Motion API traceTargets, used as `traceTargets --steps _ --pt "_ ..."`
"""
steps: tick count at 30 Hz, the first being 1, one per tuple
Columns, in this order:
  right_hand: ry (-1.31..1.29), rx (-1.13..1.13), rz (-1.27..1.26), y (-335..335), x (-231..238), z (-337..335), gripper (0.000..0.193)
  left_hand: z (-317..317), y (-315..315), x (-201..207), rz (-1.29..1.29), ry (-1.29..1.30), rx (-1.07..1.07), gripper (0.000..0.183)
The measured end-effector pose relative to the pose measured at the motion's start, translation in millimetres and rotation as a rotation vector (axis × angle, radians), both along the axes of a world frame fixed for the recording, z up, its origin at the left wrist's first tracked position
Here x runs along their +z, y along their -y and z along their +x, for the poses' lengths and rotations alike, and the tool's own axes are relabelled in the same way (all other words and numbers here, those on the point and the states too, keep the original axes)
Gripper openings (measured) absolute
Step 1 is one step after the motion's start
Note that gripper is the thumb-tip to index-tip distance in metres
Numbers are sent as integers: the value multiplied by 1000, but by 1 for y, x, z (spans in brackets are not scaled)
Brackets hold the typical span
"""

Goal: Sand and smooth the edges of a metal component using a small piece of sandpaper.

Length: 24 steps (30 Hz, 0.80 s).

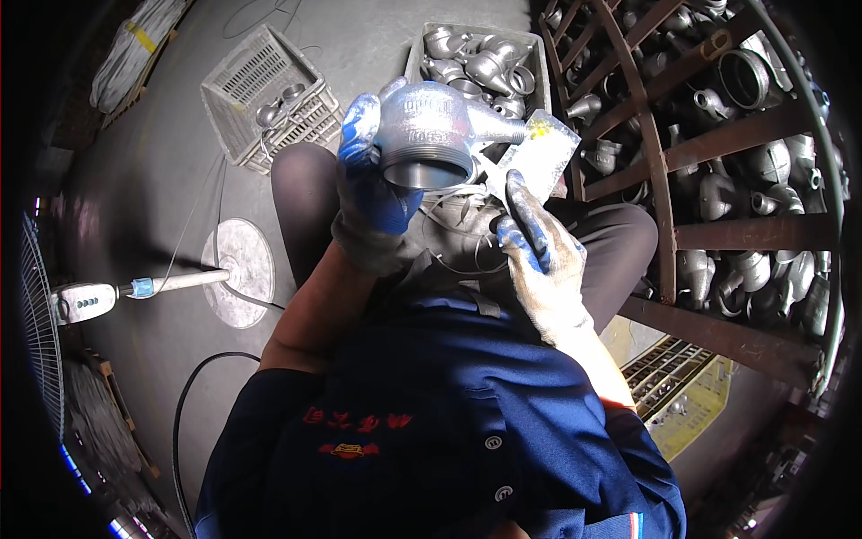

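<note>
Left hand (373, 171): gloved, clasping metal pipe fitting (422, 126)
Fitting: raised between knees (301, 175), threaded mouth showing
Right hand (548, 256): gloved, fingertips by pale rectangular sheet (546, 160); pinching, can't tell

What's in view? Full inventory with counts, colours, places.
fitting: 1, silver, centre, held
flat piece: 1, whitish, right of fitting, kind unclear
slatted crate: 1, grey, upper left
full crate: 1, grey, top centre
rack: 1, brown, right side
other fittings: uncountable, grey, in crates and rack
yellow crate: 1, yellow, lower right
fan: 1, white and grey, left
cable: 1, black, lower left
bundles: 2 visible, whitish, far left
shirt: 1, navy, lower centre
left hand: 1, blue-and-white glove, on fitting
right hand: 1, white-and-blue glove, by flat piece
</note>
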State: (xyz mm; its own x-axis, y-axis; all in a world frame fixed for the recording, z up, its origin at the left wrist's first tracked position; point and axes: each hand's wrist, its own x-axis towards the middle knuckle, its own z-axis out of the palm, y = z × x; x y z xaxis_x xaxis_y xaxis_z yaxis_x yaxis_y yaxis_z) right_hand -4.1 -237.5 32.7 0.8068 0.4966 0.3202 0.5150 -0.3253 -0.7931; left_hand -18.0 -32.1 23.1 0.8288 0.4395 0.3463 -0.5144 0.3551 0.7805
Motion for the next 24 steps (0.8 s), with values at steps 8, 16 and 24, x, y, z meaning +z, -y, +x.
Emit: traceTargets --steps 8,16,24 --pt "-68 12 103 -1 -2 0 36 -2 5 8 -245 110 -82 40" --pt "-79 45 37 7 10 9 35 1 -9 -10 -269 37 -202 57" --pt "-55 133 -159 23 33 21 40 2 -8 -5 -142 -28 -115 77"
